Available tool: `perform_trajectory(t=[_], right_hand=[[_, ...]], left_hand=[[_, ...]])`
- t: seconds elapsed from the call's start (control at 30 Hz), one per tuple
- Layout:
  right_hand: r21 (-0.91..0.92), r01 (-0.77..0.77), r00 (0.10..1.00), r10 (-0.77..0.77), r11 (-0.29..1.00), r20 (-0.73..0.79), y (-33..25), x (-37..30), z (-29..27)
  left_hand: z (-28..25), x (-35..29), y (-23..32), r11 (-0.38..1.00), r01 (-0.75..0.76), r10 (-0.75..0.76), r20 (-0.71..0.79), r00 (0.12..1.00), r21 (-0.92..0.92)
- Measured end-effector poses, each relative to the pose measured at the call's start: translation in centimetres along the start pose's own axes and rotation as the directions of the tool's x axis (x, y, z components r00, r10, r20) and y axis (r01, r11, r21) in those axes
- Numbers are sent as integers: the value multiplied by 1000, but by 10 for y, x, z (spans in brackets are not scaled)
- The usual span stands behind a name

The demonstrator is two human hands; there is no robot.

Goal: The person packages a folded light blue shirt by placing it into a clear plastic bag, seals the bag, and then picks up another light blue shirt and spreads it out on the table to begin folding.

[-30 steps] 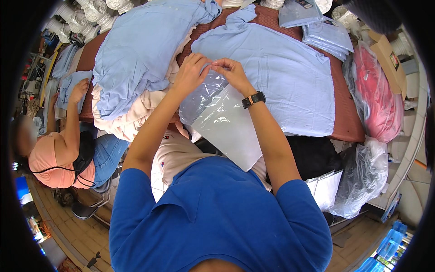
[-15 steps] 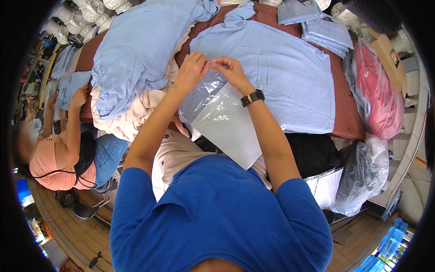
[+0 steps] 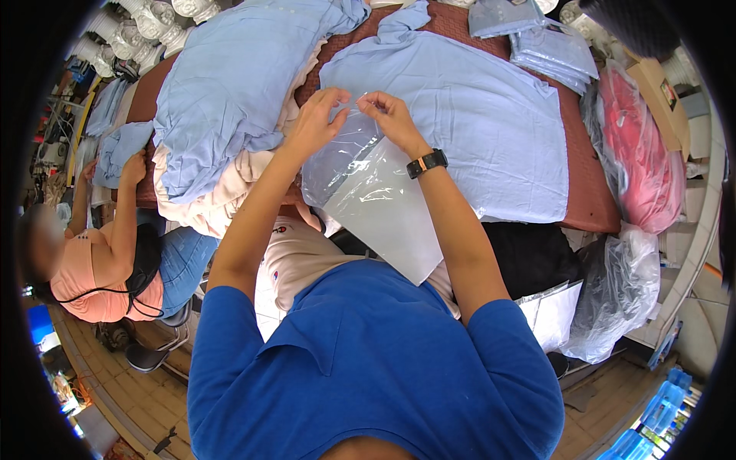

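Over my lap hangs a clear plastic bag (image 3: 326, 175) with a white sheet (image 3: 399, 222) showing in its lower part. My right hand (image 3: 391, 123), wearing a dark watch (image 3: 427, 163), pinches the bag's upper edge between thumb and fingertips. Just left of it, my left hand (image 3: 316, 123) has its thumb and fingers apart, close to the bag's top, and seems to hold nothing. Behind the hands, a light blue shirt (image 3: 491, 138) lies spread on the brown-covered table (image 3: 586, 180). At the left is a heap of light blue garments (image 3: 222, 100) on cream cloth (image 3: 218, 195).
Folded blue shirts in clear bags (image 3: 552, 57) are stacked at the far right. Red garments in plastic (image 3: 636, 146) and a cardboard box (image 3: 658, 107) stand at the right edge. White sheets (image 3: 548, 314) lie beside my right side. A co-worker (image 3: 107, 257) handles a folded blue garment (image 3: 123, 149) at the left.
My left thumb and fingertips have parted and drawn slightly left of my right hand. The right hand keeps its pinch, and the bag hangs nearly as before.
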State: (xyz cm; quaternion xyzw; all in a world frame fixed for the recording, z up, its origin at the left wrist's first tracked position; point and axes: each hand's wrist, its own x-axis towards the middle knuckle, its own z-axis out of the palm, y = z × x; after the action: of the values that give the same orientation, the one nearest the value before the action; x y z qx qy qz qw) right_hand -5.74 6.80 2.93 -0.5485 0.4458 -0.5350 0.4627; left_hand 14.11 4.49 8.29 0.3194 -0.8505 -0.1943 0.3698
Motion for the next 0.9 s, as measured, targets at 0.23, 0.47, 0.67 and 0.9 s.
perform_trajectory(t=[0.23, 0.47, 0.67, 0.9], right_hand=[[-46, -21, 999, 23, 999, 32, -7, -2, -1], [-57, -76, 996, 78, 996, 42, -19, -5, 1], [-66, -86, 994, 90, 994, 54, -17, -4, 1], [-120, -65, 995, 74, 991, 73, -15, -5, 2]], left_hand=[[1, -2, -3, 999, -8, 8, -1, 1000, 54], [-1, -1, 0, 948, -191, 193, 16, 981, 254], [1, -5, -8, 929, -221, 229, 6, 973, 297], [2, -3, -8, 917, -243, 247, 27, 969, 316]])
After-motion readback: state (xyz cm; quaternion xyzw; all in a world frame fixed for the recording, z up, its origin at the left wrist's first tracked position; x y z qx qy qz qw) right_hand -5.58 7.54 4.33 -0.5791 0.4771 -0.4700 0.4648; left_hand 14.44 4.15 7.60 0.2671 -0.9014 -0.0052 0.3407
